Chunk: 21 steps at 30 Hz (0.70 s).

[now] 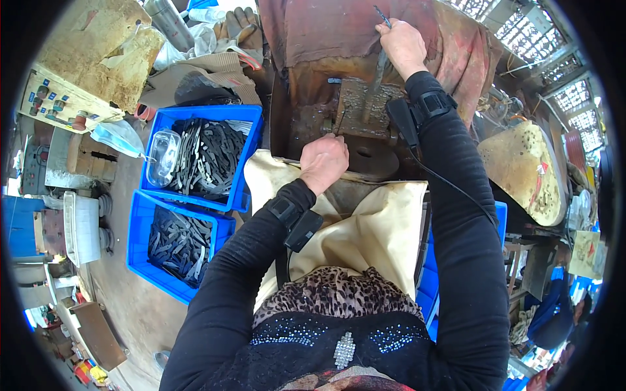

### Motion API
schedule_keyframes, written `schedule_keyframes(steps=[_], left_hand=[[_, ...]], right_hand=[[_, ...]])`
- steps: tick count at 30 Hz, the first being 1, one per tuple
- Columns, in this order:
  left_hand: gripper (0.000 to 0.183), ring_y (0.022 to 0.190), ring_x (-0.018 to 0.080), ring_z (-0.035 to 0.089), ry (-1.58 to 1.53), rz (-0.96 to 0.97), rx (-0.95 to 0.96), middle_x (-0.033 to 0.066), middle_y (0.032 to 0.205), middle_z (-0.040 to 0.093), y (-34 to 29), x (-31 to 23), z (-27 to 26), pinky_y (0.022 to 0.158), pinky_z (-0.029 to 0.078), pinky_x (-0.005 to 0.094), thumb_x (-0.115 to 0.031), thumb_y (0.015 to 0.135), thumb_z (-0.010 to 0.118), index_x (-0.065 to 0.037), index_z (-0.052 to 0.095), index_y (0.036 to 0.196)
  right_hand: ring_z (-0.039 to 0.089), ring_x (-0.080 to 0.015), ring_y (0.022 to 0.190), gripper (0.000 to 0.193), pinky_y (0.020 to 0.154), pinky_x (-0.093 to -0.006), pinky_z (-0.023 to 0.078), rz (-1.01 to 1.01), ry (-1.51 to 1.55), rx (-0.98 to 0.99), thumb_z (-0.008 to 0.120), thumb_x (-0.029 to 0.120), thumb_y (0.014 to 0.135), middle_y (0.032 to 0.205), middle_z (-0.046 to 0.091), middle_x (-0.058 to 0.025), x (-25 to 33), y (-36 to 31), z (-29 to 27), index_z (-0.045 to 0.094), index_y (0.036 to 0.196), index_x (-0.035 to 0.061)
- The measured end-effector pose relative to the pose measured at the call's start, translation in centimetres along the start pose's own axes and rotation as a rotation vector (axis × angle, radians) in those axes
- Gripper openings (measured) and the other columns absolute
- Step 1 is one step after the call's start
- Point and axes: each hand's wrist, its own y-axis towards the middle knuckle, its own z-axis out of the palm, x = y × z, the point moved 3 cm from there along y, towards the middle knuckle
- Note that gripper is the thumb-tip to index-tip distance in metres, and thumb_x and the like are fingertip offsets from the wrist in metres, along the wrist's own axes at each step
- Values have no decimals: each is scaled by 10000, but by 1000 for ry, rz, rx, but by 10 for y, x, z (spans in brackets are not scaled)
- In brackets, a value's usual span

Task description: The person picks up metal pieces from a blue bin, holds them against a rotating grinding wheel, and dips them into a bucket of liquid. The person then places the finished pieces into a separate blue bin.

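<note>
My left hand (324, 161) is closed low over the near side of a grimy, wet machine (365, 104), by a dark round disc (370, 163). Its fingertips are pressed together, and whatever they hold is hidden. Farther off and to the right, my right hand (404, 49) is closed around a thin dark strip (383, 16), whose end sticks out beyond the fingers. Just below that hand, a metal bar (377, 81) slants down to the machine's block. Whether the hand touches the bar, I cannot tell.
On my left stand two blue bins (255, 153) (135, 251) of dark, blade-like metal pieces; a clear plastic tray (163, 158) lies in the farther one. A pale apron (378, 221) covers my lap. Reddish cloth (319, 32) hangs behind the machine. Gloves (240, 29) lie far left.
</note>
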Motion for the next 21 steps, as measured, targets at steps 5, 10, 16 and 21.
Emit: schedule_keyframes(steps=[5, 10, 16, 21], left_hand=[[156, 741, 307, 634, 0, 6, 10, 120, 771, 620, 0, 0, 1, 638, 524, 411, -191, 873, 550, -76, 630, 803], [174, 737, 307, 643, -2, 4, 1, 133, 743, 634, 1, -1, 0, 644, 524, 408, -176, 851, 550, -73, 627, 734], [171, 736, 311, 645, -21, 6, -19, 138, 746, 635, 1, -2, -2, 643, 525, 413, -174, 851, 550, -69, 627, 741], [177, 739, 313, 646, -10, -3, -4, 141, 757, 641, 1, -2, -2, 649, 526, 415, -175, 856, 543, -67, 629, 745]], right_hand=[[634, -382, 982, 308, 844, -487, 491, -9, 21, 8, 558, 361, 912, 987, 686, -175, 1, -1, -1, 687, 1008, 99], [634, -367, 979, 331, 830, -468, 485, 4, -2, -16, 549, 399, 921, 968, 691, -170, 1, -2, 1, 681, 1011, 110], [633, -369, 983, 339, 834, -472, 487, 0, -25, -14, 539, 408, 926, 972, 690, -165, 2, -3, 1, 674, 1022, 112], [632, -367, 992, 345, 839, -473, 487, 1, -34, -7, 535, 412, 928, 975, 690, -164, 2, -2, 0, 673, 1025, 110]])
